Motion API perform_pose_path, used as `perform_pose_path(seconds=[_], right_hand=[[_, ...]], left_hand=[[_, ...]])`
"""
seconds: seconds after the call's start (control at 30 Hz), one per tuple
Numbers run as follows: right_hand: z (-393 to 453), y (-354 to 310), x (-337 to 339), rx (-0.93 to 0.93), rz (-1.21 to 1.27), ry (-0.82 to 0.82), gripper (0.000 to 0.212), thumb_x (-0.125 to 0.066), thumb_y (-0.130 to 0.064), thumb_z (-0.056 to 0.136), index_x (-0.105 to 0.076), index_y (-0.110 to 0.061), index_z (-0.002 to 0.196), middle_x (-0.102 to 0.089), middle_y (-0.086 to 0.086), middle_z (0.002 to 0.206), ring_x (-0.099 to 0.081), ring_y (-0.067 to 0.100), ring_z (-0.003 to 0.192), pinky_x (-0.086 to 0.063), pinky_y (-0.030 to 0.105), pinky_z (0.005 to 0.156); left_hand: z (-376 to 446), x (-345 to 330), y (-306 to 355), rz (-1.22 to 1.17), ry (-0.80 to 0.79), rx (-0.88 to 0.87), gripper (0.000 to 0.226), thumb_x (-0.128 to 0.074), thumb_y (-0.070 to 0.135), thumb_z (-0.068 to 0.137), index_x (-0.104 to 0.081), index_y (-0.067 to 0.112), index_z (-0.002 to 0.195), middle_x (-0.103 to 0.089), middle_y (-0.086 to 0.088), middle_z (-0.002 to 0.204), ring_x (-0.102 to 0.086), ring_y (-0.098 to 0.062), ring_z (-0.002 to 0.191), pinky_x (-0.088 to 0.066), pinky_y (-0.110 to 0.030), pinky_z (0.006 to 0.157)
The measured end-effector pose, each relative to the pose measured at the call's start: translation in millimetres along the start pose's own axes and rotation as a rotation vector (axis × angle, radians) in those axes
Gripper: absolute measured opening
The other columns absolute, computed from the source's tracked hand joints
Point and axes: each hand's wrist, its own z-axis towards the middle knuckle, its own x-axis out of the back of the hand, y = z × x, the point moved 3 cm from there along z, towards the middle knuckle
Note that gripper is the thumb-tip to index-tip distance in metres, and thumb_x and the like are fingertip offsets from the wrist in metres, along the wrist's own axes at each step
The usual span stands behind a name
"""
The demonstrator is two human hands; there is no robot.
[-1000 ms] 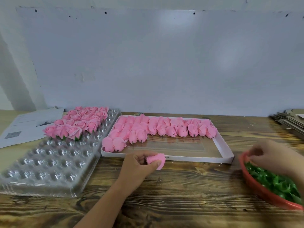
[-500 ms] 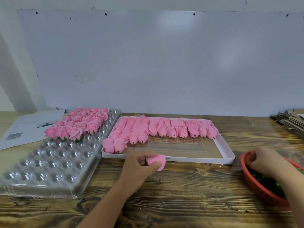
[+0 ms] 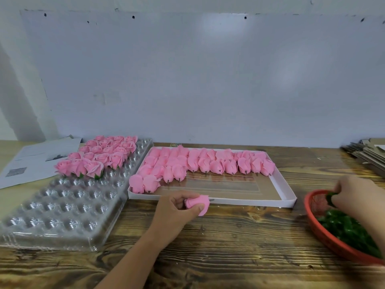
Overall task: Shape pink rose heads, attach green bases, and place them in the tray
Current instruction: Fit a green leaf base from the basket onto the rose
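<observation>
The left hand (image 3: 177, 207) is gripping a pink rose head (image 3: 199, 203) just above the wooden table (image 3: 239, 236), near the front wall of the white cardboard box (image 3: 285, 184); fingers and thumb are curling round the bud, and a short dark stem tip is sticking out to its right. The right hand (image 3: 354, 197) is pinching a green base (image 3: 330, 198) between curled fingers over the far rim of the red basket (image 3: 312, 224), which is sitting at the right edge of the table and holding a heap of more green bases (image 3: 345, 228).

Inside the white box, unshaped pink rose heads (image 3: 200, 163) are lying in rows along the far side and down the left end, stems pointing toward the near side, while the near right part of the box floor is showing bare.

To the left, the clear plastic tray (image 3: 62, 209) with round wells is sitting at an angle, touching the box's left corner. Finished roses (image 3: 100, 157) with green bases under them are filling its far rows, and the nearer wells are showing only the clear plastic.

A printed paper sheet (image 3: 31, 161) is lying at the far left beside the tray, carrying a small square code patch and lines too blurred to read. Stacked flat cardboard (image 3: 366, 153) is resting at the far right edge. A pale board (image 3: 208, 80) is standing behind the table.
</observation>
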Motion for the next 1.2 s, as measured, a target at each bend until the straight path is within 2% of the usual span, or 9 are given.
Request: perform_pose_path(seconds=[0.2, 0.33, 0.53, 0.63, 0.73, 0.83, 1.03, 1.13, 1.2], right_hand=[[10, 18, -7, 0.022, -0.081, 0.008, 0.022, -0.069, -0.02, 0.078, -0.059, -0.016, 0.059, -0.059, 0.004, 0.06, -0.057, 0.021, 0.059, -0.049, 0.028, 0.054], [11, 19, -5, 0.019, -0.002, 0.017, 0.014, -0.071, -0.007, 0.077, -0.066, -0.011, 0.065, -0.063, 0.007, 0.06, -0.06, 0.023, 0.057, -0.046, 0.029, 0.048], [9, 20, -5, 0.085, -0.035, 0.014, 0.016, -0.069, -0.01, 0.077, -0.07, -0.025, 0.076, -0.067, 0.005, 0.075, -0.059, 0.022, 0.064, -0.051, 0.031, 0.056], [10, 18, -12, 0.103, -0.077, -0.026, 0.01, -0.066, -0.013, 0.08, -0.068, -0.022, 0.082, -0.064, 0.002, 0.077, -0.06, 0.021, 0.07, -0.053, 0.032, 0.062], [11, 19, -18, 0.099, -0.111, -0.085, 0.009, -0.063, -0.015, 0.083, -0.059, -0.017, 0.075, -0.061, 0.002, 0.073, -0.06, 0.019, 0.069, -0.054, 0.033, 0.063], [10, 19, -18, 0.103, -0.118, -0.071, 0.016, -0.064, -0.013, 0.08, -0.053, -0.023, 0.074, -0.056, -0.002, 0.072, -0.057, 0.019, 0.069, -0.053, 0.032, 0.064], [13, 24, -17, 0.142, -0.164, -0.036, 0.017, -0.07, -0.023, 0.076, -0.06, -0.036, 0.069, -0.061, -0.01, 0.073, -0.06, 0.01, 0.067, -0.059, 0.033, 0.062], [12, 29, -16, 0.15, -0.197, -0.071, 0.005, -0.064, -0.028, 0.083, -0.06, -0.03, 0.081, -0.06, -0.011, 0.074, -0.059, 0.008, 0.07, -0.054, 0.027, 0.061], [13, 35, -19, 0.146, -0.212, -0.128, 0.016, -0.061, -0.029, 0.084, -0.064, -0.03, 0.1, -0.066, -0.006, 0.089, -0.064, 0.014, 0.084, -0.056, 0.03, 0.071]], left_hand=[[0, 1, 0, -0.017, 0.012, -0.004, 0.03, -0.086, 0.012, 0.078, -0.077, 0.031, 0.099, -0.077, 0.019, 0.098, -0.072, -0.002, 0.095, -0.054, -0.011, 0.073], [0, 0, 0, -0.005, 0.007, -0.005, 0.03, -0.086, 0.012, 0.079, -0.077, 0.031, 0.1, -0.077, 0.02, 0.099, -0.072, -0.002, 0.095, -0.054, -0.011, 0.073], [0, 0, 0, -0.012, 0.006, 0.004, 0.03, -0.086, 0.012, 0.078, -0.077, 0.031, 0.1, -0.076, 0.021, 0.099, -0.072, -0.001, 0.096, -0.054, -0.011, 0.074], [1, 0, -1, -0.029, 0.012, 0.006, 0.029, -0.086, 0.012, 0.078, -0.077, 0.03, 0.1, -0.077, 0.02, 0.099, -0.072, -0.002, 0.095, -0.054, -0.011, 0.074], [1, 1, -1, -0.021, 0.012, 0.004, 0.029, -0.086, 0.012, 0.078, -0.077, 0.03, 0.099, -0.077, 0.021, 0.099, -0.072, -0.001, 0.095, -0.054, -0.011, 0.074], [1, 0, -1, -0.013, 0.015, -0.001, 0.029, -0.086, 0.013, 0.078, -0.077, 0.031, 0.099, -0.077, 0.02, 0.099, -0.072, -0.002, 0.095, -0.054, -0.012, 0.074], [1, 0, 0, -0.016, 0.015, -0.004, 0.03, -0.086, 0.011, 0.078, -0.077, 0.031, 0.098, -0.077, 0.021, 0.098, -0.072, 0.0, 0.094, -0.054, -0.01, 0.073], [0, 0, 0, -0.024, 0.012, -0.012, 0.03, -0.086, 0.01, 0.078, -0.077, 0.03, 0.099, -0.077, 0.02, 0.098, -0.072, -0.001, 0.094, -0.054, -0.01, 0.074], [0, 0, 1, -0.03, 0.013, -0.016, 0.029, -0.086, 0.009, 0.078, -0.077, 0.028, 0.099, -0.077, 0.019, 0.097, -0.072, -0.001, 0.094, -0.054, -0.01, 0.074]])
